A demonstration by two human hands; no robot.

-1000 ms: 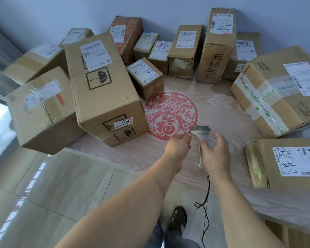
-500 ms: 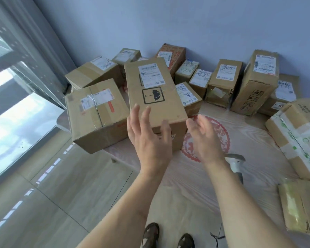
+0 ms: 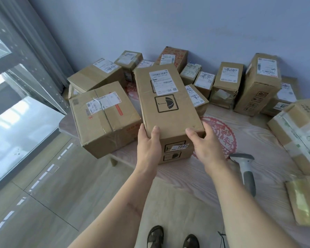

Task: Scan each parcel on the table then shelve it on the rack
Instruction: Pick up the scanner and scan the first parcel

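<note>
Long brown cardboard parcel [image 3: 168, 104] lies lengthwise on the table [image 3: 186, 176], near end facing the person; top carries a white shipping label w/ barcodes, print too small to read, & below it a black boxed umbrella symbol; near end face has a small sticker reading "1042" plus two more boxed symbols, one an umbrella; cardboard plain, a bit creased, corners slightly dented; left hand [image 3: 149, 145] grasps the near left corner, thumb over the top edge; right hand [image 3: 207, 145] grasps the near right corner, thumb on top, fingers round the side; just left of it, touching or nearly so, a squarer taped box [image 3: 104, 119] w/ white label & orange strip, overhanging the table edge; behind, along the blue wall, a row of smaller parcels w/ white labels, some w/ handwritten marks, one reads approx "8772"; tall box [image 3: 259, 83] at right rear has handling symbols on its side; grey handheld scanner [image 3: 245, 169] lies on the table just right of the right wrist; red paper-cut roundel [image 3: 224, 135] on the tabletop beside the parcel; taped large box [image 3: 301, 133] far right; sandalled feet at bottom on tiled floor
</note>
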